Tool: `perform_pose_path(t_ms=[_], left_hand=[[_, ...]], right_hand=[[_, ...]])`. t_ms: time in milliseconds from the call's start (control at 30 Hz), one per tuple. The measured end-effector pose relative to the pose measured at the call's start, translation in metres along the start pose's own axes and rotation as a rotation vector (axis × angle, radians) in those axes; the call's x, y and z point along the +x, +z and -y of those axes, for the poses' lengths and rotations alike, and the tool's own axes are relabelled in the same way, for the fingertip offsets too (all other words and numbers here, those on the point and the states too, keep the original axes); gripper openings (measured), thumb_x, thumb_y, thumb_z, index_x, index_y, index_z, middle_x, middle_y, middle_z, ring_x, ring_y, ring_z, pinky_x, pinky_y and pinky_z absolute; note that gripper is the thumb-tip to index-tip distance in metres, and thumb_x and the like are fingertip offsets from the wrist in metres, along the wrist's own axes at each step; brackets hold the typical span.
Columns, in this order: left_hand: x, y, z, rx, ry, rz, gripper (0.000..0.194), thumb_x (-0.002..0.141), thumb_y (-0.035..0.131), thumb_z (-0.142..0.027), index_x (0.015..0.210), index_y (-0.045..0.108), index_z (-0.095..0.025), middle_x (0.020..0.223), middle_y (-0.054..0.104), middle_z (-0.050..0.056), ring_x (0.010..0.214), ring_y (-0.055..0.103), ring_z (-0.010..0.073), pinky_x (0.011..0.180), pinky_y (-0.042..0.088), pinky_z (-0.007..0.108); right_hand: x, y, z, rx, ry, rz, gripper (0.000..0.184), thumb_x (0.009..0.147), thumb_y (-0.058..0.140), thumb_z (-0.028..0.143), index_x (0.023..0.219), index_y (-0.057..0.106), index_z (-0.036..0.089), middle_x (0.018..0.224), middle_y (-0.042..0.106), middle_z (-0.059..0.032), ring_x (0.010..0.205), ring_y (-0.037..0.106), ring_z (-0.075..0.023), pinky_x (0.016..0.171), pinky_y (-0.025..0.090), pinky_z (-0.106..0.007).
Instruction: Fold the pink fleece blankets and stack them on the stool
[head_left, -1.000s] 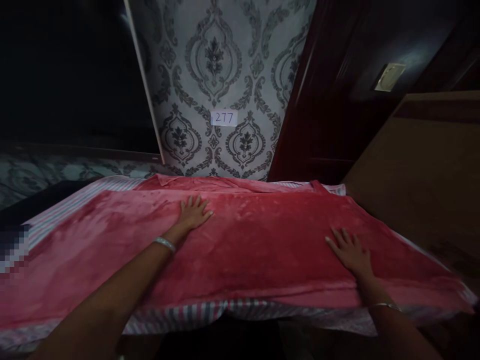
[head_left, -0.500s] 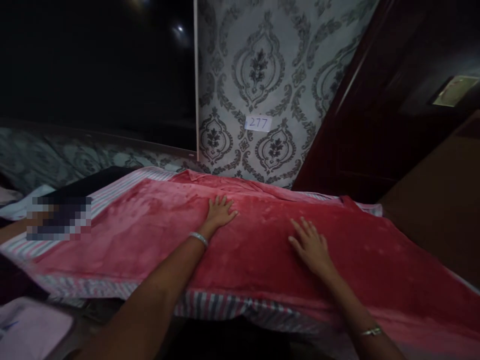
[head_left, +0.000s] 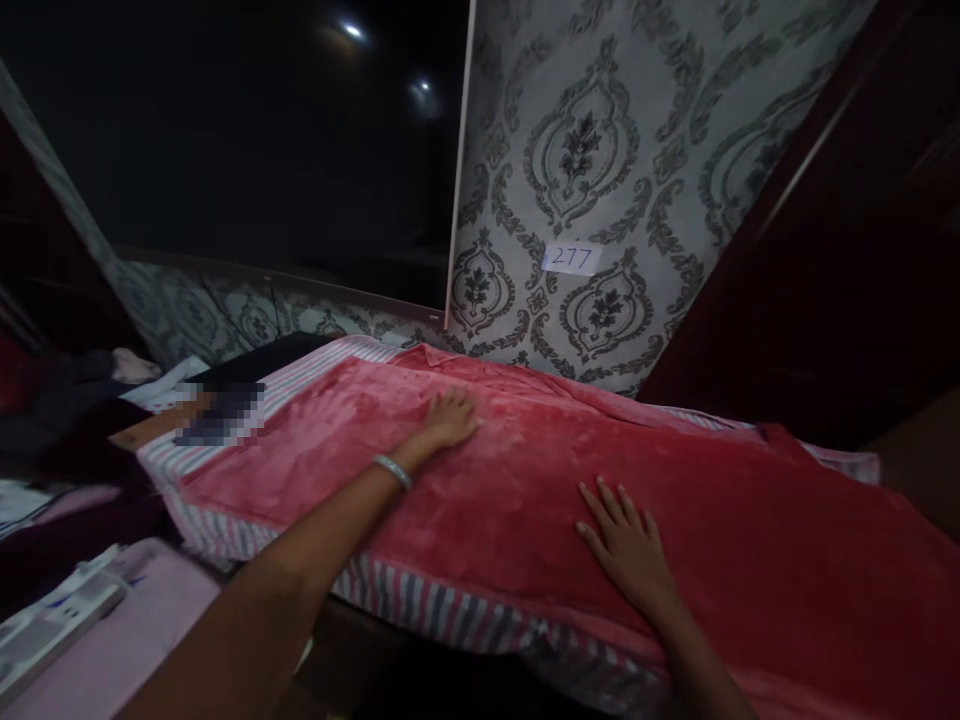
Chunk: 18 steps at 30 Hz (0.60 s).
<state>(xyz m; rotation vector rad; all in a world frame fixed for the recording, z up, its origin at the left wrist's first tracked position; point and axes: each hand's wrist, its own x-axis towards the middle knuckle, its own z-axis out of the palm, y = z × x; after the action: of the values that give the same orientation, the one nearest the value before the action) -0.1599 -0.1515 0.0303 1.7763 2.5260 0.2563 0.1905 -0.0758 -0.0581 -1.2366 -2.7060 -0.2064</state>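
A red plush cloth (head_left: 517, 520) lies spread over a striped cloth (head_left: 442, 605), whose grey, pink and white border shows along the front and left edges. My left hand (head_left: 451, 418) rests palm down on the red cloth near its middle, fingers spread. Farther right and closer to me, my right hand (head_left: 626, 545) is laid flat on the same cloth with its fingers apart. Neither hand holds anything. Toward the far edge, the red fabric is bunched in loose folds.
Behind the cloth stands a patterned wall with a paper label (head_left: 572, 259) reading 277. A large black screen (head_left: 247, 150) hangs at the left. At lower left are a white power strip (head_left: 64, 625) and pink fabric (head_left: 169, 600). A blurred patch hides something at the cloth's left corner.
The view has swung left, so the scene sits farther right. My left hand has slid a little toward the left over the red cloth; my right hand has shifted left and nearer me.
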Motion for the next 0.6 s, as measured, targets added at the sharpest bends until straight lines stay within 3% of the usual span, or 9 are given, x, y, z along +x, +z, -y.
perform_pose_path(t_ms=[67,167,233,400,500,600], left_hand=[[-0.014,-0.004,0.03,0.031,-0.079,-0.034,0.066,0.098,0.034,-0.058,0.156,0.034,-0.027,0.168,0.019,0.01,0.156,0.008,0.0331,0.123,0.005,0.062],[-0.03,-0.002,0.064,0.097,-0.196,-0.046,0.067,0.098,0.033,-0.059,0.156,0.034,-0.025,0.167,0.023,0.013,0.155,0.014,0.0346,0.121,0.011,0.064],[-0.034,0.003,0.072,0.135,-0.216,-0.052,0.066,0.098,0.033,-0.058,0.156,0.035,-0.025,0.165,0.027,0.013,0.153,0.019,0.0345,0.12,0.015,0.063],[-0.032,0.009,0.068,0.094,-0.203,-0.086,0.066,0.098,0.036,-0.057,0.154,0.039,-0.023,0.164,0.03,0.015,0.153,0.02,0.0357,0.121,0.013,0.063],[-0.033,0.0,0.076,0.047,-0.196,-0.055,0.062,0.097,0.038,-0.059,0.151,0.043,-0.028,0.163,0.033,0.008,0.152,0.025,0.03,0.122,0.02,0.054],[-0.043,-0.018,0.102,0.017,-0.255,-0.082,0.058,0.1,0.031,-0.053,0.153,0.039,-0.03,0.164,0.033,0.004,0.152,0.027,0.0229,0.122,0.026,0.045]], right_hand=[[0.0,0.002,0.0,0.002,-0.007,-0.004,0.058,0.101,0.036,0.049,0.156,0.038,0.033,0.165,0.027,-0.0033,0.151,0.025,-0.0314,0.117,0.027,-0.06],[-0.001,0.002,0.0,0.006,-0.007,0.003,0.058,0.1,0.036,0.049,0.156,0.037,0.033,0.165,0.027,-0.0031,0.151,0.025,-0.0321,0.116,0.027,-0.061],[-0.001,0.001,0.0,0.007,-0.005,0.006,0.059,0.1,0.036,0.05,0.156,0.036,0.033,0.165,0.027,-0.0029,0.151,0.025,-0.0321,0.116,0.028,-0.061],[-0.002,0.003,-0.001,0.013,-0.002,-0.009,0.059,0.1,0.034,0.051,0.156,0.037,0.032,0.165,0.027,-0.0029,0.151,0.025,-0.032,0.117,0.027,-0.06],[-0.003,0.009,-0.004,0.013,-0.02,-0.033,0.06,0.099,0.032,0.051,0.155,0.04,0.031,0.165,0.03,-0.0032,0.15,0.026,-0.0325,0.116,0.028,-0.06],[-0.003,0.018,-0.01,0.026,-0.039,-0.074,0.063,0.097,0.028,0.055,0.153,0.043,0.03,0.163,0.033,-0.0036,0.149,0.03,-0.0335,0.114,0.031,-0.06]])
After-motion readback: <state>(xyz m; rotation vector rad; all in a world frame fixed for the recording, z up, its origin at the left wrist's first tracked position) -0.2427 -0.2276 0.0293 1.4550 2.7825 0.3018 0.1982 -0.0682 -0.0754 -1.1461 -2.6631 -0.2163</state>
